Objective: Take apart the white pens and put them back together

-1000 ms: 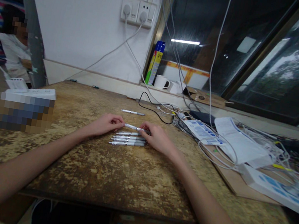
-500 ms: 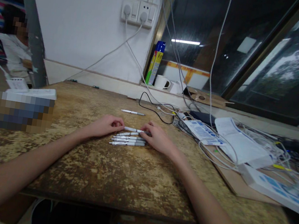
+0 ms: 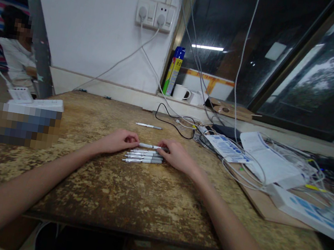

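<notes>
Between my two hands a white-and-grey pen lies crosswise, pinched at both ends. My left hand is closed on its left end, thumb and index finger together. The grey right end sits in the closed fingers of my right hand, which partly hide it. Just on the near side, several like pens lie side by side on the worn wooden table. Farther back, one more pen rests alone.
Tangled cables, paper sheets and a white box crowd the table's right side. A power strip lies at the left. On the sill stand a spray can and a white mug. A person sits at far left.
The pens on the near side lie closer together and more parallel; the slanted one has straightened. Both hands stay almost in place, still holding the same pen.
</notes>
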Demonstrator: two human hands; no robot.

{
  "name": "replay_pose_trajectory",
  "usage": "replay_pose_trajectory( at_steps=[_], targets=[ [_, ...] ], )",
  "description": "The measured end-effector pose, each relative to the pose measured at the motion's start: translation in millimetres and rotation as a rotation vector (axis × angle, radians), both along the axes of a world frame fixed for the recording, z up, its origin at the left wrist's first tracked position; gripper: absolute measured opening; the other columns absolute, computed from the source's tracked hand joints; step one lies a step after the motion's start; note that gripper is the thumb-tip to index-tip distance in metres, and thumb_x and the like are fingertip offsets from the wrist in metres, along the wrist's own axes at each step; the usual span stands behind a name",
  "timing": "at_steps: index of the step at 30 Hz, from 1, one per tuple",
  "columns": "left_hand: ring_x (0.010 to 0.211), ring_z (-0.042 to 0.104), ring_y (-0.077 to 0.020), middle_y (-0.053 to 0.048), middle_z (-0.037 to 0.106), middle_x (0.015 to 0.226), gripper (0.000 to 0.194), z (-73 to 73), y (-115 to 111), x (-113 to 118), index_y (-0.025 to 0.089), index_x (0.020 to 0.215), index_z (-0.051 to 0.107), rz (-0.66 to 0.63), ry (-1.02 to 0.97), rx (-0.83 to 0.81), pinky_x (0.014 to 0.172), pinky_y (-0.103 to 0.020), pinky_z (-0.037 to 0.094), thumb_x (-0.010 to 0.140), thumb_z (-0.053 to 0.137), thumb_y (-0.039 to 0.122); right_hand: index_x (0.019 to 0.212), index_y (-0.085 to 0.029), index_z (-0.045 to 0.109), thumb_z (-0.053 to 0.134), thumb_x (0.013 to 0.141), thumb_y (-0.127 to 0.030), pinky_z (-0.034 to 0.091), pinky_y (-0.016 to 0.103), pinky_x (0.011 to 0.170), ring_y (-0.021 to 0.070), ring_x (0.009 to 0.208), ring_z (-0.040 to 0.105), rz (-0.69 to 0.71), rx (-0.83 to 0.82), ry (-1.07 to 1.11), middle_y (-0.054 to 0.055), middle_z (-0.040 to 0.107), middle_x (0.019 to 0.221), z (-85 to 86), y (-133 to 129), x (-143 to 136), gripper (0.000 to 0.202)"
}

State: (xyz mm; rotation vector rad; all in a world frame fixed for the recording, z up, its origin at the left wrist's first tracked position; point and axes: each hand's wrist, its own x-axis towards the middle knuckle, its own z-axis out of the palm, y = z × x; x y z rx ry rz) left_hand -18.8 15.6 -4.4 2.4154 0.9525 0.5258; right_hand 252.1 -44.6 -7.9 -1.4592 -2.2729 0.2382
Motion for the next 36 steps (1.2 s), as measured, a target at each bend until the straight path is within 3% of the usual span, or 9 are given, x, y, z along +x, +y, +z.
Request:
replay_pose_trajectory(
  at_steps=[6,15,21,24,27,30,36],
  targets=[
    [0.070,0.061,-0.0187,-0.004,0.072,0.076,0.034,2.5,2.6,-2.1,0.018,0.088,0.077,0.077,0.045,0.020,0.064,-0.028,0.040,0.089,0.065,0.051,0.111,-0.015,0.069,0.059,0.100,-0.025,0.045,0.029,0.086,0.0215,0.098,0.066,0.001,0.011,-0.001,0.010,0.074,0.106,0.3,0.2,0.3,0.017],
    [0.068,0.058,-0.0169,-0.002,0.066,0.071,0.030,8.4,3.7,-9.3,0.018,0.080,0.072,0.003,0.059,-0.051,0.062,-0.027,0.039,0.085,0.067,0.047,0.113,-0.015,0.073,0.055,0.102,-0.022,0.043,0.032,0.098,0.0223,0.109,0.063,0.015,0.029,-0.024,0.012,0.071,0.111,1.4,0.1,0.4,0.022],
    [0.079,0.062,-0.0202,-0.006,0.070,0.087,0.042,10.6,3.4,-10.6,0.018,0.104,0.073,-0.009,0.085,-0.107,0.069,-0.029,0.045,0.085,0.070,0.056,0.111,-0.016,0.074,0.054,0.102,-0.027,0.045,0.029,0.090,0.0198,0.099,0.066,0.017,-0.009,0.000,0.010,0.073,0.107,1.9,0.3,0.5,0.024],
    [0.102,0.063,-0.0248,-0.009,0.069,0.115,0.059,14.8,-2.1,-10.2,0.020,0.124,0.068,-0.070,0.103,-0.087,0.087,-0.033,0.048,0.082,0.075,0.061,0.110,-0.016,0.075,0.054,0.102,-0.029,0.045,0.029,0.089,0.0203,0.098,0.066,0.018,-0.003,0.007,0.010,0.074,0.106,1.9,0.3,1.1,0.025],
    [0.127,0.054,-0.0298,-0.010,0.061,0.137,0.074,18.2,-6.6,-11.0,0.025,0.137,0.062,-0.168,0.155,-0.049,0.108,-0.039,0.040,0.074,0.083,0.060,0.109,-0.016,0.075,0.053,0.102,-0.029,0.044,0.029,0.086,0.0207,0.097,0.067,0.021,0.000,-0.003,0.010,0.075,0.107,3.0,-0.4,1.0,0.026],
    [0.133,0.049,-0.0321,-0.010,0.059,0.141,0.083,18.1,-6.7,-13.2,0.027,0.141,0.060,-0.220,0.160,-0.034,0.115,-0.043,0.035,0.070,0.087,0.058,0.108,-0.017,0.076,0.053,0.103,-0.028,0.044,0.029,0.084,0.0203,0.096,0.067,0.026,-0.003,-0.009,0.009,0.076,0.107,5.2,-1.4,-0.4,0.026],
    [0.130,0.052,-0.0309,-0.009,0.059,0.139,0.076,16.0,-3.7,-15.7,0.027,0.139,0.062,-0.217,0.156,-0.047,0.113,-0.042,0.037,0.073,0.085,0.057,0.107,-0.017,0.076,0.053,0.102,-0.028,0.044,0.028,0.082,0.0206,0.095,0.068,0.014,-0.027,0.001,0.009,0.077,0.107,7.9,-3.6,-2.7,0.027]
  ],
)
